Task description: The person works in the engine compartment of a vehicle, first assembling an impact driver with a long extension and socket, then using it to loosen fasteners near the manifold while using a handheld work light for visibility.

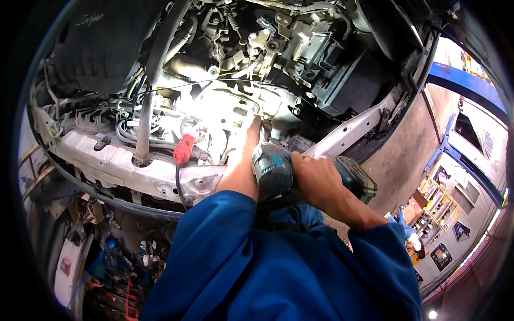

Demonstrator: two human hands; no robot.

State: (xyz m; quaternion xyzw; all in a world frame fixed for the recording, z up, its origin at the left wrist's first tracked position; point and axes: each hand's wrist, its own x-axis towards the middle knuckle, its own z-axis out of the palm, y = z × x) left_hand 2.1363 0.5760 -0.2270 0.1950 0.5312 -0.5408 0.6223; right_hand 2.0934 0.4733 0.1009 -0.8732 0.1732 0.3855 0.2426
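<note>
One power tool [273, 170] is gripped by the closed right hand [315, 179], apparently for control; grasp by the glare-washed left hand [252, 131] cannot be told.

a head-worn fisheye looks steeply down from close above the blue sleeves [217, 227] into the open engine bay [356, 128].

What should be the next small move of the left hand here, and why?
Probably a check that the left hand is clear of the cordless power tool's front end before it runs. The right hand grips the tool, and the left appears close beside its front end; glare hides whether they touch.
</note>
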